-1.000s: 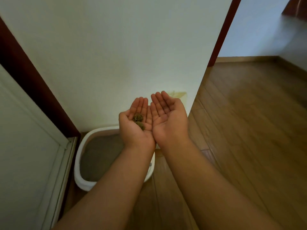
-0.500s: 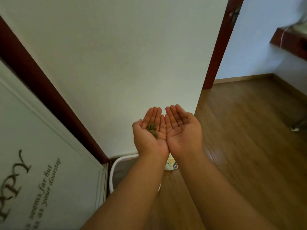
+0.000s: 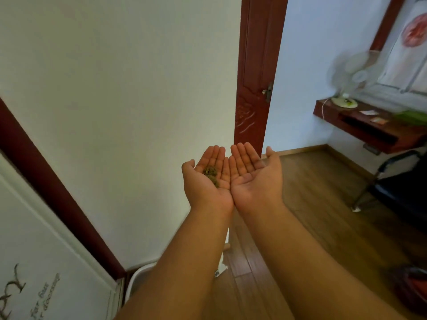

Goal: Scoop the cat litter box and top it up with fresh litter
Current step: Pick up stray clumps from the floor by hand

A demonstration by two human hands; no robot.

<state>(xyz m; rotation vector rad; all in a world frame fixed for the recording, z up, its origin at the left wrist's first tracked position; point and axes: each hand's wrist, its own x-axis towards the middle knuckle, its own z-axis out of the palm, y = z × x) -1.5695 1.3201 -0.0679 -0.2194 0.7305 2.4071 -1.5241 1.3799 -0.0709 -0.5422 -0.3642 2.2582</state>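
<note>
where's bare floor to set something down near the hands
Bare wood floor runs right of the right hand, from the red door toward the black chair. The strip by the litter box under the left hand, which cups the clumps, is cramped.

Litter box point(image 3: 138, 277): only a strip of white rim shows, the rest hidden behind the left forearm point(image 3: 175, 262). Bag corner point(image 3: 220, 269) beside it, mostly covered. Desk fan point(image 3: 349, 75) smeared by blur. Door lettering point(image 3: 44, 296) cut by the frame edge, unreadable. Red object point(image 3: 413, 289) at lower right, blurred, unidentifiable. Clumps point(image 3: 211, 173) in left palm too small to make out.
</note>
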